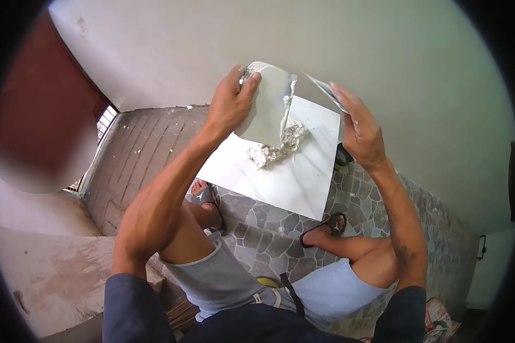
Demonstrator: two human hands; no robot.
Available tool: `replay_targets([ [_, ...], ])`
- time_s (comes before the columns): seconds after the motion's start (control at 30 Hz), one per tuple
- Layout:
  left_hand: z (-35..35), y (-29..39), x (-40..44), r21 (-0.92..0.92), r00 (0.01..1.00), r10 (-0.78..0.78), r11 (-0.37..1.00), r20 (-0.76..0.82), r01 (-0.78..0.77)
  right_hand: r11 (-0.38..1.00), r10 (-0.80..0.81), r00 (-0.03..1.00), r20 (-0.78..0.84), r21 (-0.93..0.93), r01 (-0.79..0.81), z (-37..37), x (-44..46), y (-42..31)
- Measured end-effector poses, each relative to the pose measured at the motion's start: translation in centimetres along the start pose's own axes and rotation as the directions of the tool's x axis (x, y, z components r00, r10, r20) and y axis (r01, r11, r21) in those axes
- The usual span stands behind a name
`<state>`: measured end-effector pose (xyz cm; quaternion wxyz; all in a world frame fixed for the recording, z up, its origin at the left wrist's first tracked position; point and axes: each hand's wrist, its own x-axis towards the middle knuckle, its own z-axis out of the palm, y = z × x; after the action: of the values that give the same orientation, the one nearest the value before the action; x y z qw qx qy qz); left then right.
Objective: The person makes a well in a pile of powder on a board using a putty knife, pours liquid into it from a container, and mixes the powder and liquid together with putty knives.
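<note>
My left hand (237,97) grips a flat, pale rectangular plate (266,108) by its left edge, with white paste along its right edge and top corner. To the right, my right hand (360,126) holds a thin flat scraper (325,90), seen nearly edge-on and apart from the plate. Beneath them lies a white marbled board (303,180). Lumpy white paste (263,155) sits on the board, partly behind the plate's lower edge.
A pale wall (383,51) rises ahead. Brown grooved flooring (146,148) lies left, grey stone-patterned floor (257,240) below. A dark round object (342,156) stands by the board's right edge. My sandalled feet flank the board. A crumpled bag (438,320) is at lower right.
</note>
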<state>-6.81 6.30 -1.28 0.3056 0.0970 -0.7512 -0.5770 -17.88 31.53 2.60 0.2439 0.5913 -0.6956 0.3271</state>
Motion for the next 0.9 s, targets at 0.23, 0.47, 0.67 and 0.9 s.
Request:
replay_targets([
  [0.23,2.4,-0.5,1.5,0.099,0.995,0.101,0.99,0.009,-0.101,0.988,-0.139,0.988,0.074,-0.059,0.143,2.6,1.4,3.6],
  [0.47,2.7,-1.6,3.0,0.242,0.994,0.035,0.97,-0.105,-0.009,0.99,-0.143,0.975,0.17,0.044,0.137,5.0,0.2,4.3],
  [0.67,2.2,-4.4,5.1,0.214,0.97,0.102,0.975,-0.219,-0.054,0.98,-0.169,0.929,0.329,0.154,0.124,6.5,-2.2,4.0],
  [0.9,1.0,-4.6,5.8,0.311,0.944,0.091,0.95,-0.318,0.013,0.978,-0.199,0.847,0.494,0.15,0.142,6.2,-4.7,5.3],
])
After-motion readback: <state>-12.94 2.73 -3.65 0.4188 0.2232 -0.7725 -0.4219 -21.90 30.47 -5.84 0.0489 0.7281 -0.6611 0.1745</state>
